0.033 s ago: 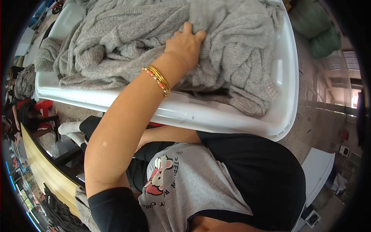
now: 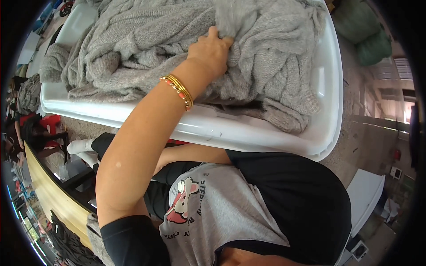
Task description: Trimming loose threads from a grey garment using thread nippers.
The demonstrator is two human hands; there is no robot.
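A heap of grey knitted garments (image 2: pixel 284 57) fills a white plastic tub (image 2: pixel 213 131) in front of me. My left hand (image 2: pixel 209 52) reaches in from the lower left, with gold and coral bracelets (image 2: pixel 178 91) on its wrist. Its fingers are bent into the knit, closed on a grey knitted garment (image 2: pixel 235 20) whose paler, fuzzy part lies just beyond the fingertips. My right forearm (image 2: pixel 195 153) crosses low beside the tub's near wall. The right hand is mostly behind my left forearm, so its fingers do not show.
At the left stands a long pale wooden table (image 2: pixel 53 184), with a red stool (image 2: pixel 49 124) past its far end. Dark garments (image 2: pixel 66 239) lie at the lower left. Green bulky sacks (image 2: pixel 370 42) stand at the upper right, and a white table (image 2: pixel 366 195) is at the right.
My left hand and forearm have shifted very slightly left. The pale, fuzzy knit beyond the fingers has moved a little; the tub and my right forearm look unmoved.
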